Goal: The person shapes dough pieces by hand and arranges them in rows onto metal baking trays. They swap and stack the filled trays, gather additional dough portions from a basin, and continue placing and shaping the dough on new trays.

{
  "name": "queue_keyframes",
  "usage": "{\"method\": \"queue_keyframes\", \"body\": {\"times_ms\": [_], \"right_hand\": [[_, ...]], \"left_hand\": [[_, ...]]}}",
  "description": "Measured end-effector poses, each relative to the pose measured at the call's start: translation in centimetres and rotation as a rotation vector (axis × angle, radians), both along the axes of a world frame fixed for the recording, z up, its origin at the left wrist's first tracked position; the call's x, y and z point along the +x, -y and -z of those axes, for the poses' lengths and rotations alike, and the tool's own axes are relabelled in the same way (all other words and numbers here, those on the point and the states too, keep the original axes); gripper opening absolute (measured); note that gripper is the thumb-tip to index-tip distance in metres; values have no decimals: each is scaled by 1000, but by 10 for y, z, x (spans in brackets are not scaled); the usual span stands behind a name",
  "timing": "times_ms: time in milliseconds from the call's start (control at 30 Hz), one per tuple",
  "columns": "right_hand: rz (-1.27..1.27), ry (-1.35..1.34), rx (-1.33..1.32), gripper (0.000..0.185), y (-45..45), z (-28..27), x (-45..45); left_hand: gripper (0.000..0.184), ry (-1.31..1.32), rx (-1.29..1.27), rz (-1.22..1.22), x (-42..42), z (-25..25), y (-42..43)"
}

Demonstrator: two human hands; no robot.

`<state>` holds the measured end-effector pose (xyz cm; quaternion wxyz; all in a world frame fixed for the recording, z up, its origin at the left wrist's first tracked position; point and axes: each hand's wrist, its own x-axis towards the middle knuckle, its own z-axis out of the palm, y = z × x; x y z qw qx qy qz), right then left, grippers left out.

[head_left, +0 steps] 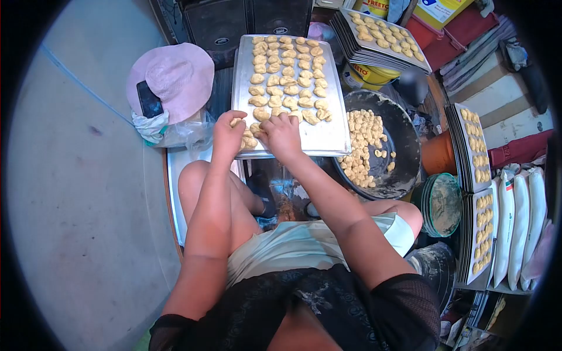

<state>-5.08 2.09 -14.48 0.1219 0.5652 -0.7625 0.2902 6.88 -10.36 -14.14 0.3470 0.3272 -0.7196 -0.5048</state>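
A metal tray [331, 137] lies in front of me, bearing rows of twisted yellowish dough pieces [288, 71]. At its near left corner my left hand [227, 133] is closed, its fingertips pinching a dough piece. Close to its right, my right hand [281, 136] bends over the tray with its fingers on another dough piece [255, 130]. A few more pieces lie bunched between and below the hands. Right of the tray, a black basin [401, 126] holds many small dough lumps [364, 137].
Stacked trays of dough stand at the upper right [383, 35] and right [481, 234]. A pink hat [175, 79] with a phone [149, 99] sits at the left. Green-rimmed round containers [445, 205] and white sacks [520, 225] are on the right.
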Motion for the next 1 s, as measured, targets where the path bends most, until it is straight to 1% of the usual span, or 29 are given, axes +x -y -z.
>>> {"method": "queue_keyframes", "body": {"times_ms": [100,133,233,267,367,467,567,600,700,733,833,867,967,1000], "right_hand": [[69,23,-55,21,-7,-3,-2],[98,20,-61,19,-12,0,-7],[-43,56,-40,19,-25,14,-17],[-59,93,-40,21,-29,17,-20],[-70,196,-13,23,-35,4,-15],[-205,704,-253,27,-38,-27,3],[-326,710,-200,36,-40,-44,14],[-321,658,-174,33,-39,-32,4],[-211,1363,-202,29,-41,-22,-16],[-222,1294,-309,22,-42,-19,-19],[-111,1204,-526,22,-50,-7,-34],[-59,1279,-559,19,-58,-7,-41],[89,1055,-477,17,-61,17,-58],[185,444,-101,16,-69,3,-57]], "left_hand": [[20,126,-65,105,3,3,1],[18,182,-175,191,5,-2,-3],[22,302,-337,227,1,-4,-12],[23,324,-324,217,0,-6,-12],[17,178,-359,114,-5,-4,-14],[15,-66,201,63,-14,-8,-23],[13,-464,727,83,-24,-13,-45],[12,-522,766,88,-28,-6,-46],[14,-536,850,95,-43,-6,-55],[14,-528,857,71,-49,-5,-58],[11,-524,772,35,-63,-3,-64],[12,-508,741,32,-64,-4,-64],[13,-403,622,70,-62,-9,-60],[13,-285,492,86,-62,-13,-58]]}}
